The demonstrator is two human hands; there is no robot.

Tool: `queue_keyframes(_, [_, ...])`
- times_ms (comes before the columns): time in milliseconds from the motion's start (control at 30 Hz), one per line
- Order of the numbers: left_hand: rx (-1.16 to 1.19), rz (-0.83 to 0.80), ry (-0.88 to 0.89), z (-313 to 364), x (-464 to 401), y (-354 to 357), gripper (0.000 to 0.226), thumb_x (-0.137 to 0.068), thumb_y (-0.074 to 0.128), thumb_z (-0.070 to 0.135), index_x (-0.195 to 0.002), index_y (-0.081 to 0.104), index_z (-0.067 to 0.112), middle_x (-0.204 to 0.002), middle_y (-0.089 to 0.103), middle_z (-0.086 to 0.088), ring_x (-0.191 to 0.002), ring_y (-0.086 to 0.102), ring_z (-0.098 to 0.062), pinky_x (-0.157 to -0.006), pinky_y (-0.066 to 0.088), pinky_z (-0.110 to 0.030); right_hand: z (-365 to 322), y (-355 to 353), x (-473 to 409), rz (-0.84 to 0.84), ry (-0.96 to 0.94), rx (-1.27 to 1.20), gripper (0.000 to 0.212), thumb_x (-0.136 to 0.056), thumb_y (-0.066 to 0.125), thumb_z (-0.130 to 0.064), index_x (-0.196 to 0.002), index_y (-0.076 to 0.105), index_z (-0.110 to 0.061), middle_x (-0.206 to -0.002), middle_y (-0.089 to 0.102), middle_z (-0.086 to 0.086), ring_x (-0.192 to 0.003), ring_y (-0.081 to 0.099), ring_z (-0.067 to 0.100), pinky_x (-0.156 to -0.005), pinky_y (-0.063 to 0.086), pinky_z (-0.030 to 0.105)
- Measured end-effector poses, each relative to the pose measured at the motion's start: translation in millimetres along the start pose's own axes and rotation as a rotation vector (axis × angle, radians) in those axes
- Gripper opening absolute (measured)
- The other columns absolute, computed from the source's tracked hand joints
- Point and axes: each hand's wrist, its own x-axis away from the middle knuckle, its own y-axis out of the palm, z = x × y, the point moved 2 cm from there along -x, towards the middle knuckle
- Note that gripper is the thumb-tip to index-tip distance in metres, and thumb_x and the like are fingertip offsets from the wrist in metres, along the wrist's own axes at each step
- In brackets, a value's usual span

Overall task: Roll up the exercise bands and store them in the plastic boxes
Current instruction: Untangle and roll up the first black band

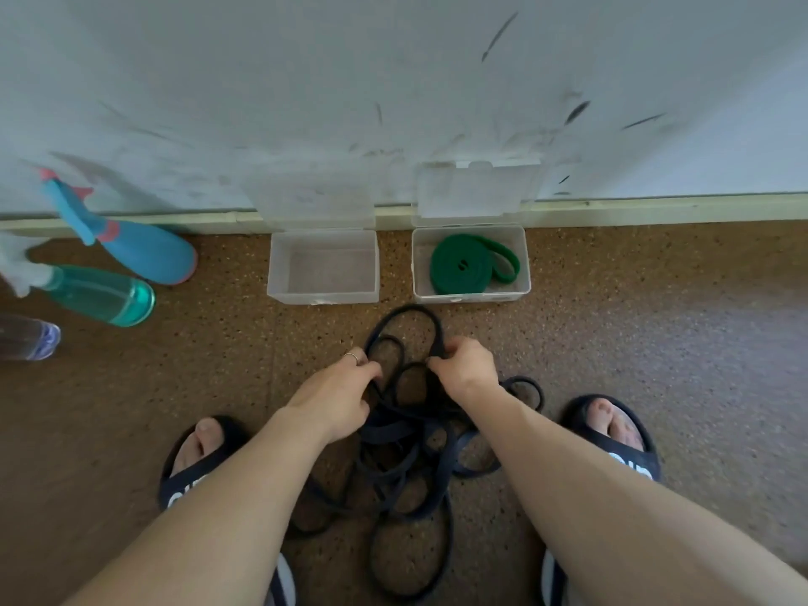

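Your left hand (339,398) and right hand (463,365) both pinch the tangled black bands (406,457) on the floor between your feet, just before the empty box (323,295); the green band (470,264) lies rolled in the right box (472,295).

Forearms hide part of the black bands (406,457); left bottle (26,336) cropped.

Speckled brown cork floor (656,343). At 12 o'clock by the wall: two clear plastic boxes, lids up, left box (322,290) bare inside, right box (470,293) with rolled green band (463,264). Tangled black bands (406,470) centre to 6. Spray bottles (105,295) at 9. Slippered feet (196,452) at 7 and 4.
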Motion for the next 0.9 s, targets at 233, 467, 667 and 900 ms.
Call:
queue_keyframes(233, [0.171, 0.035, -0.057, 2.4, 14.6, -28.2, 0.047, -0.094, 0.062, 0.023, -0.138, 0.049, 0.032, -0.136, 0.048, 0.000, -0.118, 0.057, -0.023, -0.097, 0.053, -0.044, -28.0, -18.2, 21.1, -0.026, -0.191, 0.009, 0.015, -0.095, 0.064, -0.017, -0.084, 0.056, -0.022, -0.085, 0.061, -0.002, -0.083, 0.059, 0.018, -0.061, 0.043, 0.027])
queue_keyframes(467, [0.500, 0.409, -0.040, 42.2, 57.0, -109.1, 0.050, -0.090, 0.074, 0.029, -0.128, 0.043, 0.017, -0.116, 0.059, -0.002, -0.102, 0.063, -0.018, -0.077, 0.053, -0.030, -107.2, -69.5, 110.1, 0.132, -0.705, 0.204, 0.029, -0.088, 0.066, -0.011, -0.073, 0.042, -0.017, -0.070, 0.052, 0.001, -0.063, 0.046, 0.018, -0.057, 0.038, 0.032])
queue_keyframes(667, [0.557, 0.379, 0.142, 78.0, 130.8, -187.5, 0.094, -0.075, 0.089, 0.035, -0.148, 0.030, 0.023, -0.135, 0.047, 0.000, -0.124, 0.050, -0.019, -0.099, 0.044, -0.033, -177.3, -126.6, 203.4, 0.123, -0.853, 0.055, 0.017, -0.080, 0.067, -0.006, -0.084, 0.052, -0.014, -0.071, 0.058, 0.005, -0.061, 0.057, 0.022, -0.057, 0.047, 0.037])
queue_keyframes(900, [0.460, 0.410, 0.322, 111.8, 211.6, -236.4, 0.021, -0.093, 0.069, 0.043, -0.107, 0.067, 0.028, -0.101, 0.073, 0.011, -0.098, 0.067, -0.003, -0.098, 0.050, -0.033, -221.2, -176.1, 287.8, -0.123, -0.914, -0.331, 0.026, -0.083, 0.068, 0.004, -0.101, 0.055, -0.009, -0.069, 0.063, 0.006, -0.053, 0.055, 0.020, -0.054, 0.046, 0.033])
